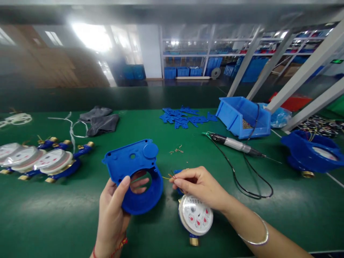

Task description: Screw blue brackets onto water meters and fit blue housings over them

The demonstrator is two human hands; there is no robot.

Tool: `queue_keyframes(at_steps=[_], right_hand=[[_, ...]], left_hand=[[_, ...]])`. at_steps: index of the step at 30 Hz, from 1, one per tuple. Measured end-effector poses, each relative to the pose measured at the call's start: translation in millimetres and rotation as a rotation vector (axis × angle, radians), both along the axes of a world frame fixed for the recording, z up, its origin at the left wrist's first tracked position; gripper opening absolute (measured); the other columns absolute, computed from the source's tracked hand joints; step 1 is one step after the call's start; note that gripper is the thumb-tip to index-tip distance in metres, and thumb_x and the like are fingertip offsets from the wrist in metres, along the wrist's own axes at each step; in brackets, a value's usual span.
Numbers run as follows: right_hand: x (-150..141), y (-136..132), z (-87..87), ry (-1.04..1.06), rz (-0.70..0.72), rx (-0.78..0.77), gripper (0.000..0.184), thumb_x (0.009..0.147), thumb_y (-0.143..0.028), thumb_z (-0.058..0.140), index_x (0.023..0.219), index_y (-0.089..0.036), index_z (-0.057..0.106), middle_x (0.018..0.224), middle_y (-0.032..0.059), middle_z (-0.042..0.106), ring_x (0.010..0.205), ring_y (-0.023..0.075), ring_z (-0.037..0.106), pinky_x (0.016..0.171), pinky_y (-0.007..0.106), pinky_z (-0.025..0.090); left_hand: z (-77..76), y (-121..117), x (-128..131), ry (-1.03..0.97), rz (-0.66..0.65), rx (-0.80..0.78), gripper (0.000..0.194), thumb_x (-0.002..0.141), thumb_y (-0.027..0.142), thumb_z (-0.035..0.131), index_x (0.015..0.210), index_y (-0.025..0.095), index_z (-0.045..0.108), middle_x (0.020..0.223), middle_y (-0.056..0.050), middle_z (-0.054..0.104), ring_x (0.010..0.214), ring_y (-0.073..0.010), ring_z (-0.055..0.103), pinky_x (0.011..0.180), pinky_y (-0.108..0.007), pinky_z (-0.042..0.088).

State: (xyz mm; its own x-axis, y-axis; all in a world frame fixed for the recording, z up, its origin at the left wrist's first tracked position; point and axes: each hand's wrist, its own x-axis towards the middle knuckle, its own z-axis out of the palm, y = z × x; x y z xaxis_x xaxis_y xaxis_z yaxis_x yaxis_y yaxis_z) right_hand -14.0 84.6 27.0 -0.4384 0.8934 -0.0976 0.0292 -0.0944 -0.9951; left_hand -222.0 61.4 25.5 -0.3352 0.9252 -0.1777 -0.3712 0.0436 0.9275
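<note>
My left hand (118, 200) grips a blue plastic housing (142, 206) with a round opening, its thumb on the face and fingers showing through the hole. The housing is held tilted above the green table. Beside it, my right hand (200, 184) pinches thin wires (168, 177), yellow and dark, whose ends reach the housing's right edge. Just under that hand lies a water meter (196, 216) with a white dial, red pointers and a brass end; its upper part is partly hidden by the hand.
Several water meters (55, 159) stand at left near a grey cloth (102, 122). Small screws (177, 149) and flat blue parts (180, 116) lie farther back. At right are an electric screwdriver (231, 143) with its cord, a blue bin (242, 118) and a meter in a blue housing (303, 150).
</note>
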Motion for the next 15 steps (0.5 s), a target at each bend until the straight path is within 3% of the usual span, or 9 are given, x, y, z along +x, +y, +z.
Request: queue_keyframes(at_steps=[3,8,15], right_hand=[[-1,-4,7.7,-0.114,-0.037,0.116,0.029,0.08,-0.042,0.061,0.087,-0.015,0.073,0.076,0.0056,0.066,0.061,0.0128,0.054,0.054,0.024,0.038],[-6,-18,22.4,-0.447,-0.106,0.536,0.02,0.09,-0.027,0.051,0.088,-0.022,0.071,0.079,0.0013,0.067,0.074,0.0156,0.059,0.068,0.028,0.041],[-28,-39,12.7,-0.587,-0.24,0.689,0.021,0.094,-0.022,0.049,0.101,-0.018,0.068,0.092,0.0049,0.066,0.085,0.0179,0.06,0.083,0.03,0.045]], left_hand=[[-4.4,-14,5,-0.107,0.035,-0.02,0.056,0.068,0.04,0.075,0.114,0.015,0.056,0.089,-0.008,0.073,0.075,-0.0265,0.071,0.06,-0.032,0.06],[-6.4,-25,24,-0.171,0.114,0.054,0.051,0.068,0.037,0.075,0.113,0.019,0.058,0.094,-0.005,0.072,0.083,-0.024,0.07,0.067,-0.031,0.059],[-7.1,-37,50,-0.137,0.196,0.223,0.031,0.077,0.031,0.069,0.104,0.02,0.057,0.096,-0.004,0.071,0.093,-0.0214,0.067,0.088,-0.037,0.052]])
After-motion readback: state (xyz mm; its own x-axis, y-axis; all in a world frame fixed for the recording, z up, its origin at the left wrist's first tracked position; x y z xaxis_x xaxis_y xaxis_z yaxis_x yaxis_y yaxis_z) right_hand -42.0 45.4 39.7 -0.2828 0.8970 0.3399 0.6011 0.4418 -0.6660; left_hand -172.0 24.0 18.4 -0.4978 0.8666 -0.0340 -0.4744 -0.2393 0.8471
